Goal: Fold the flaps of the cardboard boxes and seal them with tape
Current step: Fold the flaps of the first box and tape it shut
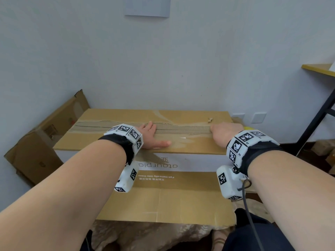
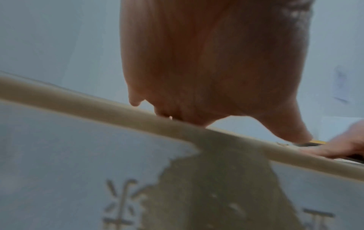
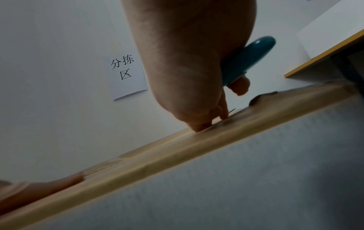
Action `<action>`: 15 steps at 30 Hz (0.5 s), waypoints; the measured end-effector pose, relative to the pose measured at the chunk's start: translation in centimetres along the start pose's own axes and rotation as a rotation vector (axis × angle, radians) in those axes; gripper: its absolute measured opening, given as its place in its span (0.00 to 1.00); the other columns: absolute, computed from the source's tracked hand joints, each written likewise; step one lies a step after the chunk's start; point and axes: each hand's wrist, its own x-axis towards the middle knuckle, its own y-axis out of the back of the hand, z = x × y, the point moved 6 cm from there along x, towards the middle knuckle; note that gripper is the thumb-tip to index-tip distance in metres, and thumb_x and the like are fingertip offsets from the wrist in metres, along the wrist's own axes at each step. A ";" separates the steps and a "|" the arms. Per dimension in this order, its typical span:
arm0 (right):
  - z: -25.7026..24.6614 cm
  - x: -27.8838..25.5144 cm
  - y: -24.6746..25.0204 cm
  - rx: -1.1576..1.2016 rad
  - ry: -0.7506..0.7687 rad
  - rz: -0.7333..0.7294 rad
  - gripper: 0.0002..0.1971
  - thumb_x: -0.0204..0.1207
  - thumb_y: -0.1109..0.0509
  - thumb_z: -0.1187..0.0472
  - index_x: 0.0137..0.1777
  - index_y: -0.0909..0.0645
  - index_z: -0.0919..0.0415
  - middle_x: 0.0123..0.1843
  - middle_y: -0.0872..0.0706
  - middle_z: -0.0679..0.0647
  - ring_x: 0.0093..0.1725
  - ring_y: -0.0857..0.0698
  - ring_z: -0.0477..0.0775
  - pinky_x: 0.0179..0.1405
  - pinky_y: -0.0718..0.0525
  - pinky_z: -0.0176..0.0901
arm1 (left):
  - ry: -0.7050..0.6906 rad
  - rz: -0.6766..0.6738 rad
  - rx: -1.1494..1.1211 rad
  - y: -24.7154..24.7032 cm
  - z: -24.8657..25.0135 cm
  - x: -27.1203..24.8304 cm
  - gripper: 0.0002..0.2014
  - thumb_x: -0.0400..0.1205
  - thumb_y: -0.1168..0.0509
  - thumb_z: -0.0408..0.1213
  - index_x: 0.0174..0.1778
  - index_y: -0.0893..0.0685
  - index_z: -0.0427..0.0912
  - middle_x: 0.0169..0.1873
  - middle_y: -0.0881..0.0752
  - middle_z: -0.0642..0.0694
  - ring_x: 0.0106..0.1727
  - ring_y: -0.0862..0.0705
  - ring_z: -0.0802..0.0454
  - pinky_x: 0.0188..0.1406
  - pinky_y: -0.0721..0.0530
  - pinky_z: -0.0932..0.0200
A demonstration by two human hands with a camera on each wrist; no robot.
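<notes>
A loose cardboard flap [image 1: 163, 201] hangs down the near side of the cardboard box [image 1: 181, 164], whose white front carries upside-down print. On its closed top, the left hand [image 1: 151, 135] lies flat, fingers straight and spread, thumb pointing right, pressing the near top flap beside the centre seam [image 1: 181, 130]. The right hand [image 1: 223, 134] rests farther right on the same seam, fingers curled around a teal handle [image 3: 249, 59], fingertips [image 3: 201, 128] touching the cardboard. Beyond, a second cardboard box [image 1: 36, 151] leans against the wall [image 1: 163, 60] at left; a paper sign [image 3: 126, 73] hangs on that wall.
</notes>
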 end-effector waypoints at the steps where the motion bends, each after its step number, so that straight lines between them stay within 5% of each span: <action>1: 0.3 0.1 -0.1 -0.003 -0.034 -0.009 0.15 0.79 0.43 0.68 0.60 0.20 0.58 0.46 0.19 0.52 0.46 0.19 0.55 0.43 0.22 0.47 | 0.024 0.004 0.006 0.0 -0.6 -0.2 0.56 0.68 0.61 0.79 0.84 0.61 0.41 0.83 0.61 0.44 0.84 0.56 0.44 0.79 0.52 0.38; 9: 3.4 0.1 -1.1 -0.002 -0.155 -0.043 0.08 0.79 0.37 0.68 0.50 0.18 0.60 0.45 0.19 0.51 0.43 0.21 0.53 0.42 0.25 0.44 | 0.190 0.054 -0.091 0.3 -0.6 1.3 0.59 0.68 0.54 0.80 0.84 0.55 0.37 0.83 0.54 0.40 0.83 0.49 0.41 0.81 0.49 0.40; 15: 5.5 1.0 -2.3 0.261 -0.021 0.072 0.14 0.77 0.44 0.68 0.56 0.19 0.60 0.50 0.16 0.56 0.47 0.16 0.58 0.46 0.16 0.48 | 0.033 0.076 -0.092 1.8 5.8 2.3 0.50 0.75 0.55 0.75 0.83 0.51 0.39 0.83 0.51 0.40 0.83 0.49 0.40 0.81 0.48 0.40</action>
